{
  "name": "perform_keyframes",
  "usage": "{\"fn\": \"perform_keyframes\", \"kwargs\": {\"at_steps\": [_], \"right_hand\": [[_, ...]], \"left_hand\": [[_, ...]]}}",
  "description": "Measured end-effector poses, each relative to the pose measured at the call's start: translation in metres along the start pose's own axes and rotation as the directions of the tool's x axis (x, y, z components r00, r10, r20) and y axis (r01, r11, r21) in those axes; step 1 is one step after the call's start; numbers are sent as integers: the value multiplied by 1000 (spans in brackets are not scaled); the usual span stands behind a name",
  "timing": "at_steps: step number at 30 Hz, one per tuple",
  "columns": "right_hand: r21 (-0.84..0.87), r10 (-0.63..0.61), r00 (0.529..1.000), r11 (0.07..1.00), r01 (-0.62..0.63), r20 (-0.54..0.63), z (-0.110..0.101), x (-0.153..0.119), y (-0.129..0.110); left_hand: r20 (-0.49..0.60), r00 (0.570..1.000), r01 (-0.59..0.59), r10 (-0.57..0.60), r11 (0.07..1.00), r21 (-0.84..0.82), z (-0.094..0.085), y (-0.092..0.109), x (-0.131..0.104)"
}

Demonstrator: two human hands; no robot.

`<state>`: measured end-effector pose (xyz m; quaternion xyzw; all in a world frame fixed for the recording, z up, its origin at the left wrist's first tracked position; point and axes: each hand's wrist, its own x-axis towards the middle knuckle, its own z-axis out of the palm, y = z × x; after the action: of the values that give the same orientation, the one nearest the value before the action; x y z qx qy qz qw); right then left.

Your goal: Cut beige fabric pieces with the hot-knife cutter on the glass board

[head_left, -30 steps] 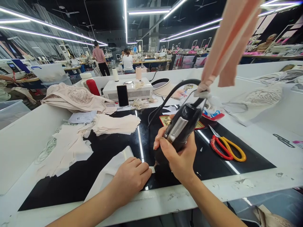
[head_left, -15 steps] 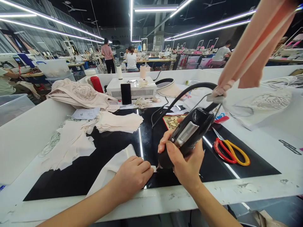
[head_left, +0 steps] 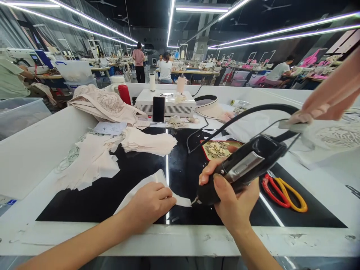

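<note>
My right hand (head_left: 234,197) is wrapped round a black corded handheld power tool (head_left: 244,165) with a silver side plate and a thin metal tip. The tip points left and meets the end of a narrow strip on a white fabric piece (head_left: 182,200); whether it touches is hard to tell. With its fingers bent, my left hand (head_left: 153,202) grips and presses that fabric against the black mat (head_left: 140,161), covering its middle. A pink fabric strap (head_left: 332,97) holds up the tool's rear end.
Left on the mat are stacked pale fabric pieces (head_left: 150,140) and a looser pile (head_left: 87,161). Red-and-yellow-handled scissors (head_left: 285,191) lie to the right. Behind are a tray of seed-like bits (head_left: 218,150), a phone (head_left: 158,109) and a white box (head_left: 171,107). People sit at distant machines.
My right hand has drawn the tool right and tilted it flatter. More of the fabric strip shows between my left fingers and the tip. The whole view has shifted slightly.
</note>
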<state>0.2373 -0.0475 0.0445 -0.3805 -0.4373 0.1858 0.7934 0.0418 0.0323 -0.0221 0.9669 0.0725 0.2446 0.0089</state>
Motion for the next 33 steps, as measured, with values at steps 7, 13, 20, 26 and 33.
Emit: {"fn": "perform_keyframes", "kwargs": {"at_steps": [7,13,20,26,33], "right_hand": [[-17,-36,999,999,36,33,-5,1,2],[-36,-17,1000,999,17,-5,-2,2,-3],[-93,-27,999,995,25,-20,1,4,-7],[-115,-9,999,993,5,-32,2,5,-8],[-100,-23,999,995,18,-40,4,12,-8]], "left_hand": [[-7,1000,-17,17,1000,26,3,-1,-1],[-3,1000,-3,3,998,58,5,0,-1],[25,998,50,-51,999,16,8,1,-4],[19,999,37,-38,998,42,12,3,-3],[-67,997,41,-37,998,53,17,6,-4]]}}
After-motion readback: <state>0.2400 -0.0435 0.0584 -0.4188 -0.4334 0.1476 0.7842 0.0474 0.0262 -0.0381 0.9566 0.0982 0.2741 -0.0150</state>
